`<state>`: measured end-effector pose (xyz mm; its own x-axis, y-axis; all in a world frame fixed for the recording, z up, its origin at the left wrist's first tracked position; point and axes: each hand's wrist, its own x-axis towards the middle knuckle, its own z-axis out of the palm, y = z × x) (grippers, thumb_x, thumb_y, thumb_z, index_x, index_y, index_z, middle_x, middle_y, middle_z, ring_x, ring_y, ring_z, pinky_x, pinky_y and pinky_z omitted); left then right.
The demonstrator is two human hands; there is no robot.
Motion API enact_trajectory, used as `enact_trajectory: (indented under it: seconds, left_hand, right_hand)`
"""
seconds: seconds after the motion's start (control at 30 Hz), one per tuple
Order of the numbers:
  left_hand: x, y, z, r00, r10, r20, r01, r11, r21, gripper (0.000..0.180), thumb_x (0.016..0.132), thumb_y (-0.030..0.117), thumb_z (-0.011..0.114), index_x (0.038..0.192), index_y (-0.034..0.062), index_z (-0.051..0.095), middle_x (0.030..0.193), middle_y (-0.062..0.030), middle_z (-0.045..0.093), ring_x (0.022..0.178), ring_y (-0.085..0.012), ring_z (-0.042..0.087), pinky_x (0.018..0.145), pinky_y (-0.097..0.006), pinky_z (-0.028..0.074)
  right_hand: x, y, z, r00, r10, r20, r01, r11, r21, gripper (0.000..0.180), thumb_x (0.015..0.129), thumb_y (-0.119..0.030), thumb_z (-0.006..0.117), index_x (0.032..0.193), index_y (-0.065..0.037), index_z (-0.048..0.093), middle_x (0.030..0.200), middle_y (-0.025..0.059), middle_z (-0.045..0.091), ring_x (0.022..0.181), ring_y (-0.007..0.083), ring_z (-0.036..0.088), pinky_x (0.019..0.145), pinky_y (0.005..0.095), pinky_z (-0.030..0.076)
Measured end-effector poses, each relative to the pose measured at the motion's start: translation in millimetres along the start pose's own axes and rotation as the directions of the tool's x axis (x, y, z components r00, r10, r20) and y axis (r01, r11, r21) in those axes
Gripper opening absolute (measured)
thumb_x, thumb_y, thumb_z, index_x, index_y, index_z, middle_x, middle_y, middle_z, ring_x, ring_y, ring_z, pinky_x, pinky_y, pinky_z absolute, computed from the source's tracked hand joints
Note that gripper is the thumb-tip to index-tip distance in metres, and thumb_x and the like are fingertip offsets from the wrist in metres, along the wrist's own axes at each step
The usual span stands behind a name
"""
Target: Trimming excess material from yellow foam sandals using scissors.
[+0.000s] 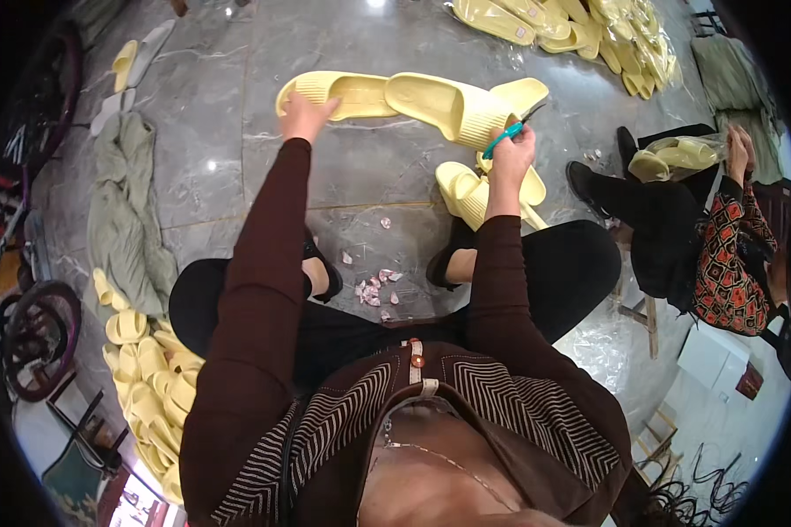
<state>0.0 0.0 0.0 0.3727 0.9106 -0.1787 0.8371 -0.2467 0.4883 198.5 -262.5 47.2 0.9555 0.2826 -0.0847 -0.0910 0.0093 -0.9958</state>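
Observation:
My left hand (pixel 304 116) grips the heel end of a pale yellow slide sandal (pixel 338 93) held out in front of me. A second yellow sandal (pixel 444 106) hangs joined to it on the right. My right hand (pixel 511 156) holds teal-handled scissors (pixel 511 131) with the blades at the edge of that second sandal. Below my right hand, a few more yellow sandals (pixel 466 191) lie on the floor by my knee. Small pinkish scraps (pixel 376 288) lie on the grey floor between my feet.
A pile of yellow sandals (pixel 149 378) lies at my left, beside a green cloth (pixel 127 211). Another heap in clear plastic (pixel 589 31) sits at the far right. A seated person (pixel 721 246) on my right holds bagged sandals (pixel 677 156). A wooden stool (pixel 642 312) stands nearby.

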Motion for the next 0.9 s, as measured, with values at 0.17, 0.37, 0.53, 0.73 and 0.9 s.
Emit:
enact_trajectory:
  seconds: [0.17,0.37,0.53,0.73,0.9]
  left_hand:
    - [-125.6,50.1,-16.6,0.992,0.102,-0.08,-0.101,0.995,0.012,0.081,0.062,0.051,0.066,0.11,-0.0083,0.036,0.102,-0.0245,0.051,0.097,-0.0395,0.05,0.084,-0.044,0.04]
    - [-186.5,52.7,-39.7,0.963,0.15,-0.225,-0.158,0.987,-0.017,0.078,0.064,0.049,0.066,0.111,-0.0057,0.037,0.108,-0.026,0.045,0.097,-0.0395,0.049,0.081,-0.045,0.04]
    - [-173.3,29.8,-99.6,0.847,0.329,-0.419,-0.336,0.94,0.058,0.072,0.07,0.05,0.062,0.112,-0.0049,0.041,0.119,-0.0283,0.033,0.101,-0.0407,0.045,0.085,-0.042,0.038]
    - [-183.7,18.2,-108.0,0.979,0.201,0.032,-0.093,0.582,-0.808,0.06,0.084,0.051,0.043,0.112,-0.0015,0.05,0.108,-0.015,0.053,0.097,-0.0216,0.05,0.084,-0.029,0.038]
    - [-185.0,7.2,-101.7,0.978,0.162,0.128,0.013,0.57,-0.821,0.055,0.087,0.048,0.04,0.107,-0.0008,0.054,0.098,-0.0092,0.058,0.093,-0.0159,0.051,0.083,-0.028,0.038]
  right_hand:
    - [-52.2,0.1,-7.8,0.998,0.009,0.065,-0.001,0.992,-0.125,0.047,0.066,0.007,0.059,0.11,0.005,0.043,0.095,0.0117,0.055,0.083,0.0177,0.055,0.07,0.0271,0.045]
    - [-95.1,-27.2,-8.9,0.966,0.17,0.197,-0.173,0.985,0.0,0.044,0.064,0.004,0.061,0.105,0.005,0.047,0.092,0.009,0.055,0.08,0.0152,0.054,0.069,0.0258,0.044]
    - [-80.4,-37.2,-28.8,0.943,0.125,0.309,-0.169,0.978,0.12,0.044,0.062,0.003,0.061,0.104,0.003,0.047,0.095,0.0081,0.055,0.082,0.0154,0.054,0.071,0.0253,0.044]
    - [-86.5,-44.7,-33.2,0.878,0.079,0.473,-0.177,0.97,0.167,0.044,0.062,0.001,0.061,0.104,0.002,0.048,0.094,0.006,0.054,0.082,0.0137,0.053,0.074,0.0239,0.041]
    - [-95.4,-37.0,-31.9,0.811,0.085,0.579,-0.202,0.969,0.141,0.043,0.063,-0.001,0.061,0.104,0.002,0.048,0.092,0.0049,0.054,0.082,0.0127,0.052,0.075,0.0233,0.04]
